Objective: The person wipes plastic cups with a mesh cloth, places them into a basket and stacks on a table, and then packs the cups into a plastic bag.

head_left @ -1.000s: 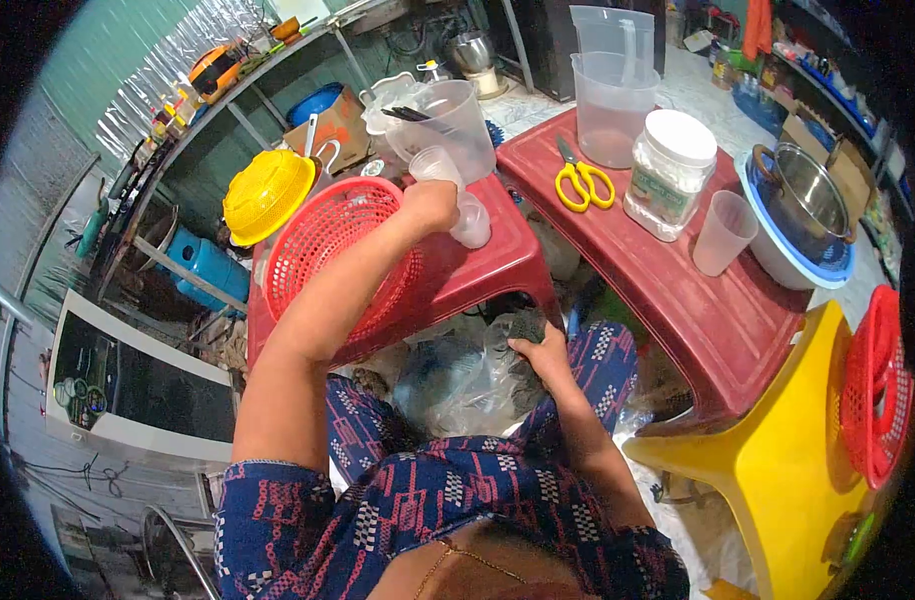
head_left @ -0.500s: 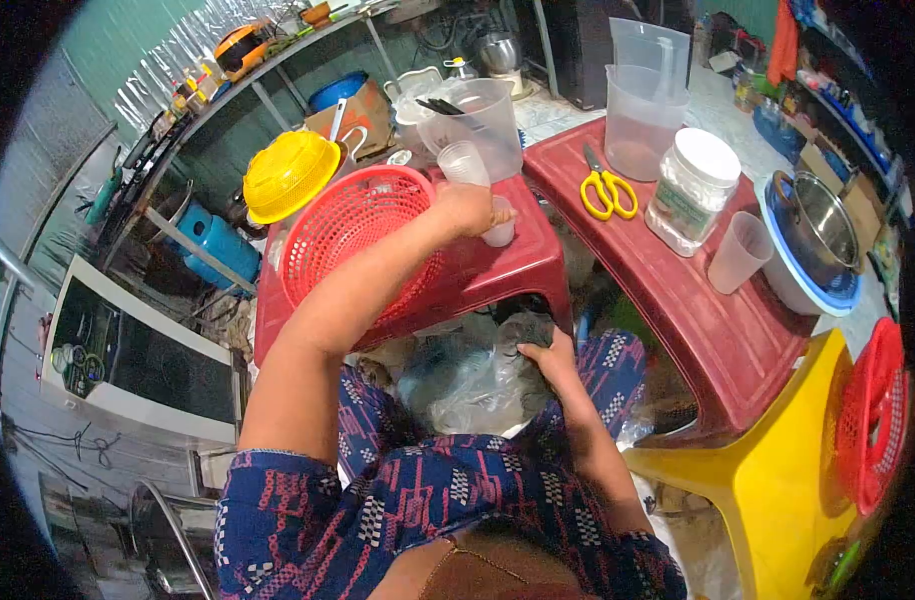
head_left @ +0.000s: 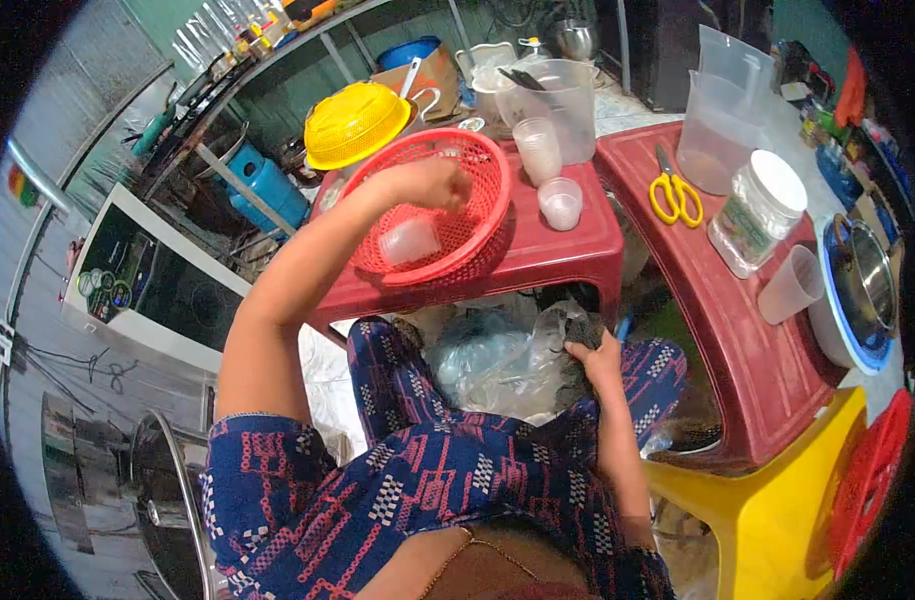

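Above the red perforated basket (head_left: 498, 215) hangs my left hand (head_left: 433, 187), its fingers curled downward; whatever they hold, if anything, is hidden. A clear plastic cup (head_left: 410, 243) lies on its side in the basket, below that hand. Down at my lap, my right hand (head_left: 600, 362) grips a clear plastic bag (head_left: 546, 345) near a dark, grainy-looking mass (head_left: 582, 332). To the right of the basket, a stack of clear cups (head_left: 538, 152) stands upright on the red stool (head_left: 538, 262), with a shorter clear cup (head_left: 561, 205) in front of it.
Yellow-handled scissors (head_left: 675, 200), a clear pitcher (head_left: 713, 150), a white-lidded jar (head_left: 758, 215) and a frosted cup (head_left: 790, 287) stand or lie on the second red stool (head_left: 748, 380). A yellow strainer (head_left: 358, 125) sits behind the basket. A yellow stool (head_left: 788, 500) is at right.
My left hand has moved left from the clear cups to over the red basket. The cup lying in the basket now shows. My right hand still grips the bag, and the view has shifted.
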Demonstrator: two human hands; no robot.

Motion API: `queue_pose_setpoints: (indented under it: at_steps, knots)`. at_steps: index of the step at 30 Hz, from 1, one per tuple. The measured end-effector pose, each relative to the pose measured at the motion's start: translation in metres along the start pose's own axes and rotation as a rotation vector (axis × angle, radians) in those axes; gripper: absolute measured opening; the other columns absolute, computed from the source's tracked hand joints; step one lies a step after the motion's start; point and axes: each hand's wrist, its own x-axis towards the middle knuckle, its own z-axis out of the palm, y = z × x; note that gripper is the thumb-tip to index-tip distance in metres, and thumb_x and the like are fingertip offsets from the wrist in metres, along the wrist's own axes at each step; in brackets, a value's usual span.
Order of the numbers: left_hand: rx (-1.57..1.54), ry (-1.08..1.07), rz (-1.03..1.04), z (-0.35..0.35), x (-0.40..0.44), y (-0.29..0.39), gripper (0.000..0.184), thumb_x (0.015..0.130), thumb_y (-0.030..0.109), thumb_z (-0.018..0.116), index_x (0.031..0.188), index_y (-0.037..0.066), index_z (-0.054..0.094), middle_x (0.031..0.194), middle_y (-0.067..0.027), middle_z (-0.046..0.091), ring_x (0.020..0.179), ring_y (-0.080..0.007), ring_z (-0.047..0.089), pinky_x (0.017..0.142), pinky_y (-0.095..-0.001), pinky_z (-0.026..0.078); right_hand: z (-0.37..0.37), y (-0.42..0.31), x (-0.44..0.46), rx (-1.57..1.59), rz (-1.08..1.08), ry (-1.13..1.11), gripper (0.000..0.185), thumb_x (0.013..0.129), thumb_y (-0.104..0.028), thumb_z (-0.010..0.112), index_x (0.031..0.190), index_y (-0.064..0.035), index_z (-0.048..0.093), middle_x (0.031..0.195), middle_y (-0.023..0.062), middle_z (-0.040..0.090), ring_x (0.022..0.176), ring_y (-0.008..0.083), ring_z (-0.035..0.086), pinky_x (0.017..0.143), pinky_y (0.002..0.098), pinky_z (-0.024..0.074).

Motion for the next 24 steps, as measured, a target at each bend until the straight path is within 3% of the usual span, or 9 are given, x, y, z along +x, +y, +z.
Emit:
queue_pose_setpoints:
  at_steps: [4, 6, 8, 10, 15, 17, 19, 21, 24]
  knots:
    - [-0.114, 0.109, -0.006, 0.038, -0.025, -0.024, 0.055, 0.073, 0.029, 0.069, 0.119, 0.004, 0.052, 0.101, -0.0166, 0.064, 0.094, -0.0272, 0.061, 0.085, -0.0378, 0.045, 0.004, 0.006, 0.0, -0.009, -0.003, -0.045, 0.042, 0.066, -0.004, 0.071, 0.106, 0.0, 0.059, 0.095, 0.0105, 0.067, 0.085, 0.0198, 0.062, 0.08, 0.0313, 0.0467]
    - [-0.112, 0.187, -0.18, 0.048, -0.032, -0.028, 0.067, 0.068, 0.032, 0.073, 0.123, 0.002, 0.047, 0.101, -0.0149, 0.064, 0.093, -0.0265, 0.06, 0.086, -0.0354, 0.045, 0.006, 0.009, 0.0, -0.059, -0.038, -0.054, 0.041, 0.067, -0.004, 0.071, 0.106, -0.0001, 0.059, 0.095, 0.0107, 0.067, 0.085, 0.0198, 0.062, 0.08, 0.0313, 0.0468]
    - [-0.223, 0.15, -0.227, 0.055, -0.035, -0.033, 0.067, 0.068, 0.032, 0.074, 0.121, 0.001, 0.048, 0.101, -0.0148, 0.064, 0.094, -0.0259, 0.06, 0.087, -0.0343, 0.045, 0.008, 0.004, -0.002, -0.049, -0.028, -0.08, 0.037, 0.068, -0.001, 0.068, 0.104, 0.0007, 0.06, 0.092, 0.0054, 0.065, 0.081, 0.0148, 0.059, 0.076, 0.029, 0.0468]
    - [-0.329, 0.107, -0.272, 0.064, -0.034, -0.045, 0.067, 0.067, 0.032, 0.074, 0.12, 0.0, 0.049, 0.101, -0.0148, 0.064, 0.094, -0.0254, 0.06, 0.087, -0.0331, 0.045, 0.009, 0.005, -0.003, -0.081, -0.016, -0.086, 0.037, 0.068, -0.001, 0.068, 0.103, 0.0007, 0.06, 0.092, 0.0053, 0.064, 0.08, 0.0149, 0.058, 0.076, 0.0291, 0.0466]
    - [-0.459, 0.245, -0.175, 0.091, -0.029, -0.07, 0.06, 0.067, 0.031, 0.074, 0.113, -0.002, 0.054, 0.097, -0.0126, 0.065, 0.091, -0.0192, 0.06, 0.085, -0.0313, 0.045, 0.007, 0.018, 0.0, -0.205, -0.021, -0.104, 0.036, 0.068, 0.0, 0.069, 0.102, 0.0008, 0.06, 0.091, 0.0051, 0.064, 0.08, 0.015, 0.058, 0.076, 0.0292, 0.0463]
    - [-0.466, 0.277, -0.195, 0.092, -0.032, -0.066, 0.056, 0.067, 0.03, 0.074, 0.11, -0.002, 0.056, 0.094, -0.011, 0.065, 0.088, -0.0175, 0.06, 0.083, -0.0308, 0.046, 0.006, 0.018, 0.0, -0.187, 0.015, -0.105, 0.04, 0.066, -0.009, 0.074, 0.104, -0.0024, 0.062, 0.094, 0.0139, 0.067, 0.086, 0.0243, 0.064, 0.079, 0.0336, 0.0477]
    - [-0.469, 0.306, -0.213, 0.093, -0.031, -0.067, 0.052, 0.068, 0.029, 0.074, 0.106, -0.001, 0.057, 0.091, -0.0094, 0.065, 0.086, -0.0158, 0.059, 0.081, -0.0304, 0.047, 0.006, 0.023, 0.001, -0.172, 0.006, -0.103, 0.04, 0.066, -0.009, 0.074, 0.104, -0.0025, 0.062, 0.094, 0.0139, 0.067, 0.086, 0.0246, 0.064, 0.079, 0.0338, 0.0477]
    - [-0.532, 0.229, -0.218, 0.094, -0.032, -0.069, 0.053, 0.062, 0.038, 0.075, 0.098, 0.001, 0.061, 0.084, -0.0125, 0.065, 0.08, -0.0211, 0.061, 0.075, -0.0322, 0.048, 0.006, 0.025, 0.001, -0.156, -0.004, -0.105, 0.041, 0.066, -0.009, 0.074, 0.104, -0.0026, 0.062, 0.094, 0.0139, 0.067, 0.086, 0.025, 0.064, 0.079, 0.034, 0.0477]
    - [-0.484, 0.226, -0.26, 0.09, -0.035, -0.058, 0.05, 0.062, 0.037, 0.074, 0.095, 0.001, 0.062, 0.083, -0.0116, 0.064, 0.08, -0.0205, 0.061, 0.073, -0.0329, 0.048, 0.008, 0.024, 0.002, -0.145, 0.008, -0.101, 0.04, 0.065, -0.009, 0.074, 0.102, -0.0014, 0.061, 0.093, 0.0142, 0.067, 0.086, 0.0255, 0.064, 0.079, 0.0344, 0.0476]
